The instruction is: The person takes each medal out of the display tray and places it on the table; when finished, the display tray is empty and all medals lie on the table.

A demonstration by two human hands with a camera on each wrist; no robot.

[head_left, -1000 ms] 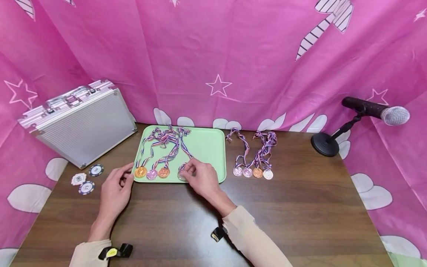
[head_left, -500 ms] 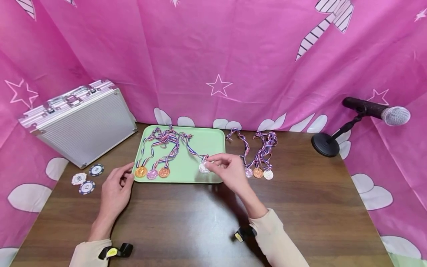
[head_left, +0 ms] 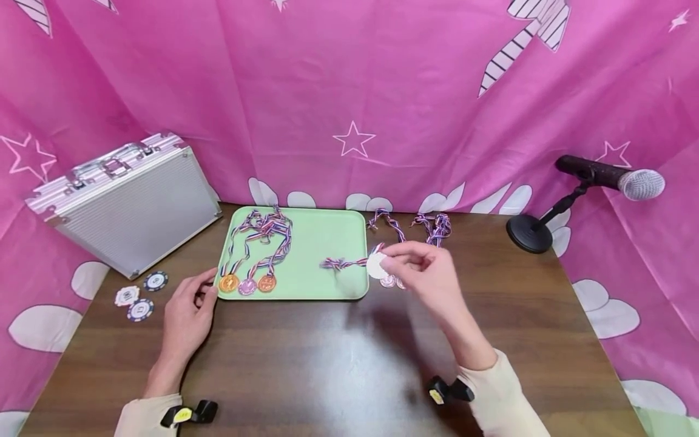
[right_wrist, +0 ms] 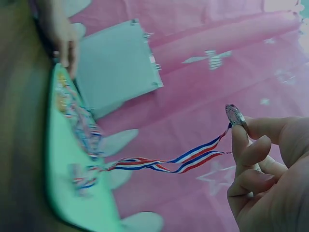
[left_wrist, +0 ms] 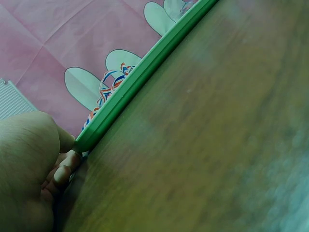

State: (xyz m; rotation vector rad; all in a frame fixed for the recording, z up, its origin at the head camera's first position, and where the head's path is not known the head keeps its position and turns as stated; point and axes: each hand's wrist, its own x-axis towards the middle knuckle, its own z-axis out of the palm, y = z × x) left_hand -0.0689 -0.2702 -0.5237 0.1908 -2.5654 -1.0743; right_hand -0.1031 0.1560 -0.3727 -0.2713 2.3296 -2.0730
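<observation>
brown wooden table [head_left: 306, 364] — green tray [head_left: 322, 237], case [head_left: 142, 212], chips [head_left: 140, 309]

the tray [head_left: 314, 240] is green, the held medal [right_wrist: 235, 116] silver, its ribbon [right_wrist: 193, 153] striped red, white and blue.

The right hand [head_left: 428, 279] is covering part of the medals [head_left: 388, 281] and ribbons beyond it, and the held medal [head_left: 375, 266] is glaring too white to show its design. Its knotted ribbon end [right_wrist: 86, 181] is blurring. From the left wrist, the green tray [left_wrist: 137, 82] is hiding what lies on its floor. Both sleeves [head_left: 147, 416] are running off the bottom edge, and the chips [head_left: 140, 309] are bearing print too small for me to read.
</observation>
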